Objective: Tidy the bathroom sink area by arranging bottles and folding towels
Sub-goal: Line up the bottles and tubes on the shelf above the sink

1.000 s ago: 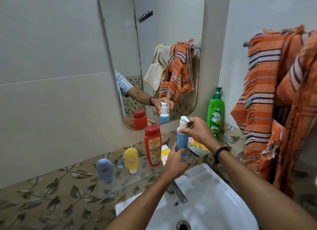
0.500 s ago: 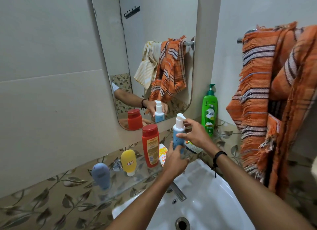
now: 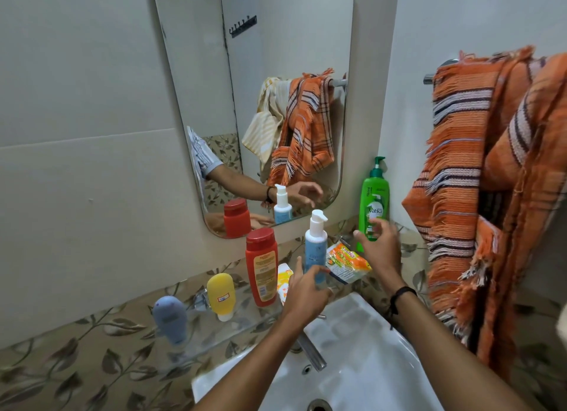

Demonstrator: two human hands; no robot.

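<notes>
Head view. Item 1: pump bottle (image 3: pixel 315 245), blue body, white pump top, upright on the glass shelf (image 3: pixel 245 320) above the sink (image 3: pixel 362 349), at the shelf's 3 o'clock end. No hand grips it.

Item 2: left hand (image 3: pixel 302 291), at 6 o'clock of the pump bottle, fingers spread and loose; fingertips just beside the bottle's base, contact cannot be told.

Item 3: right hand (image 3: pixel 379 248), at 3 o'clock of the pump bottle, fingers apart, holding nothing, a dark band on its wrist. It partly covers the lower front of the green bottle.

Item 4: sachet (image 3: pixel 345 262), orange and green print, lying between the pump bottle and the right hand.

Item 5: red bottle (image 3: pixel 261 265), upright, just beside the pump bottle at 9 o'clock. A small yellow-white pack (image 3: pixel 283 280) leans between the two.

Item 6: yellow tube (image 3: pixel 221 295), standing on its cap, at 9 o'clock of the red bottle.

Item 7: grey-blue tube (image 3: pixel 170 318), cap down, farthest toward 9 o'clock on the shelf.

Item 8: green bottle (image 3: pixel 374 202), pump top, upright by the wall at 2 o'clock of the pump bottle.

Item 9: orange towel (image 3: pixel 478 196), striped and fringed, bunched over a rail (image 3: pixel 429 78) at 3 o'clock.

Item 10: mirror (image 3: pixel 260 88), at 12 o'clock, reflecting bottles, hands and towels.

Item 11: tap (image 3: pixel 311 351), over the sink.
</notes>
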